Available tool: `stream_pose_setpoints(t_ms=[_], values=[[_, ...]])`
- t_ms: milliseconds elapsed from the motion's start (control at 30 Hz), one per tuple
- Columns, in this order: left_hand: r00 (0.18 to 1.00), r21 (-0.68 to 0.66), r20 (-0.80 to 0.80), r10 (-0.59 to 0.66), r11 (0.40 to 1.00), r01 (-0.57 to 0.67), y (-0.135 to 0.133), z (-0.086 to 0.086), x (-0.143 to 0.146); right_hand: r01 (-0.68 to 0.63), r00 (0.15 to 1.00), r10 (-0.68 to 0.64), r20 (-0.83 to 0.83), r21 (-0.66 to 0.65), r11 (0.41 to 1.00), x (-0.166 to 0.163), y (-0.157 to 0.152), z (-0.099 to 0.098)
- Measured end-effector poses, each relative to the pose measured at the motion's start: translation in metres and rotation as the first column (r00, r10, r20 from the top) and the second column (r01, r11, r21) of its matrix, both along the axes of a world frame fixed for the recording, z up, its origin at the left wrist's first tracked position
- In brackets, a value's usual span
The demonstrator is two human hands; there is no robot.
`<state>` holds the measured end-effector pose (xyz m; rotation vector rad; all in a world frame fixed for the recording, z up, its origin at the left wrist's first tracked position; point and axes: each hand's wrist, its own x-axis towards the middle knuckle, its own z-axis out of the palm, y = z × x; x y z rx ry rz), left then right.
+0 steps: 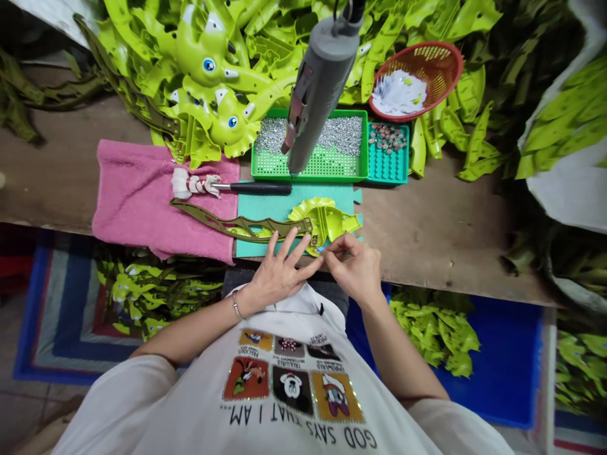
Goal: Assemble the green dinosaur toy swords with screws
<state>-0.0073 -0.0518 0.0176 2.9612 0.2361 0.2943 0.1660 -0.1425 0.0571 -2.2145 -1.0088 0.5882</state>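
One counter (450, 234): bare wood running left to right, everything below sits on it.
Heap of lime parts (265, 38): piled along the far side, a couple of dino faces with blue eyes in there.
Pink towel (137, 196): spread at the left, hanging over the near edge.
Power driver (317, 82): grey, hanging down over the green tray, tip pointing down and slightly left.
Green tray (332, 165): far half covered with silver screws (341, 133).
Red basket (455, 60): back right, white bits inside.
Teal mat (275, 205): right in front of the green tray, touching the towel.
Olive strip (227, 224): long and thin, long axis left-right, left end on the towel, right end butting into the lime shell.
Lime shell (327, 218): on the mat near the counter's edge, hollow side up.
Left hand (279, 272): flat, fingers spread, tips pressing on the strip's right end, gripping nothing.
Right hand (355, 268): thumb and forefinger pinched at the shell's near rim; can't tell what's between them.
Small teal tray (389, 167): round metal bits inside, beside the green tray.
Hand screwdriver (256, 188): black handle pointing right, rag-wrapped end on the towel.
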Motion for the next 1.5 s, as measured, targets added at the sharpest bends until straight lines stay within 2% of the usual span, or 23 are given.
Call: stream_pose_setpoints(t_ms=[200, 333, 467, 700, 900, 1000, 1133, 1500], values=[[0.996, 0.056, -0.073, 0.052, 0.997, -0.048, -0.005, 0.001, 0.004, -0.158, 0.972, 0.152, 0.177, 0.024, 0.987, 0.002, -0.005, -0.002], [0.998, 0.072, 0.003, 0.056, 0.996, -0.056, -0.008, -0.003, 0.004, -0.257, 0.917, 0.234, 0.323, 0.027, 0.966, 0.004, -0.006, -0.006], [0.997, 0.082, 0.061, 0.052, 0.995, -0.057, -0.01, -0.006, 0.004, -0.397, 0.842, 0.349, 0.411, 0.036, 0.917, 0.01, -0.006, -0.008], [0.997, 0.058, 0.064, 0.051, 0.997, -0.055, -0.007, -0.008, 0.005, -0.568, 0.729, 0.528, 0.436, -0.045, 0.822, 0.019, -0.001, -0.004], [0.994, 0.038, 0.084, 0.066, 0.997, -0.069, -0.007, -0.01, 0.004, -0.641, 0.661, 0.594, 0.458, -0.065, 0.764, 0.024, -0.001, -0.001], [0.992, 0.056, 0.1, 0.075, 0.995, -0.081, -0.008, -0.01, 0.005, -0.66, 0.647, 0.597, 0.473, -0.044, 0.75, 0.025, -0.001, -0.001], [0.991, 0.056, 0.103, 0.08, 0.995, -0.087, -0.009, -0.012, 0.005, -0.669, 0.618, 0.612, 0.493, -0.079, 0.739, 0.024, 0.001, -0.001], [0.994, 0.046, 0.07, 0.079, 0.996, -0.082, -0.009, -0.013, 0.004, -0.621, 0.686, 0.629, 0.366, -0.156, 0.768, 0.022, 0.003, 0.001]])
